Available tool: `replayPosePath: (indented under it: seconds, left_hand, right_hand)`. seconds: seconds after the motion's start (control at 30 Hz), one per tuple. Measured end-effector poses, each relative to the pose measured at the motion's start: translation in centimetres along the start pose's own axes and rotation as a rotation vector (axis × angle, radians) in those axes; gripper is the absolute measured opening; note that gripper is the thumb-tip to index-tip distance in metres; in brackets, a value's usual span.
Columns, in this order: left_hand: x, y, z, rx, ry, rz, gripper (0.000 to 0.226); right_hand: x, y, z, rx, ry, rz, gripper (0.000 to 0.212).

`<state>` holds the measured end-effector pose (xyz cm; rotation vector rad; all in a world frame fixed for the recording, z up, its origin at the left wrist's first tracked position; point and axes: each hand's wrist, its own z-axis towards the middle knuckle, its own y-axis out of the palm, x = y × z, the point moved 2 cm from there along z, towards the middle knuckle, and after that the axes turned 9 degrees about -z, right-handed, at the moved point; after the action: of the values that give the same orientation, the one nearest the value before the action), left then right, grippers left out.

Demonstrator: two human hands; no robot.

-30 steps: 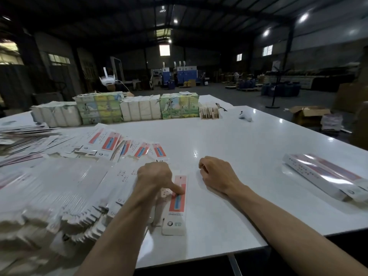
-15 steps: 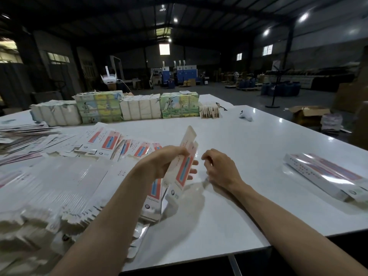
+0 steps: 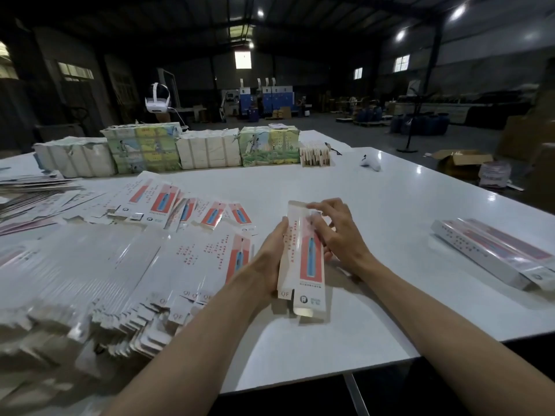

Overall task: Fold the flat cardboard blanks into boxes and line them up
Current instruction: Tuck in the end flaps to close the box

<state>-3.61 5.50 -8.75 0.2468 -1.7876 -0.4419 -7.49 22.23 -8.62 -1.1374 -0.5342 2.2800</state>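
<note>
Holding a carton blank above the white table, the left hand curls its fingers round the blank's left edge, and the right hand pinches its upper right edge. "QF" shows on its lower flap beside a round logo; the smaller print is illegible. Left of the blank lie flat blanks, some also marked "QF". Well right of it lie folded boxes. 0.5 s ago only the left hand held it, tilted.

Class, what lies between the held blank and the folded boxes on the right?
Beyond the right hand holding the blank, only bare white table reaches the folded boxes; head view.
</note>
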Motion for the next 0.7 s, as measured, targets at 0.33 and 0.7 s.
replayPosePath:
  seconds: [0.33,0.7]
  left_hand:
    - [-0.1,-0.8,0.8,0.068,0.073,0.094,0.042]
    - [-0.4,0.9,0.6,-0.191,-0.048,0.099,0.065]
  right_hand:
    - [-0.5,0.1,-0.4,-0.072,0.097,0.124,0.017]
    - [-1.0,-1.3,-0.2,-0.260,0.269,0.847,0.031]
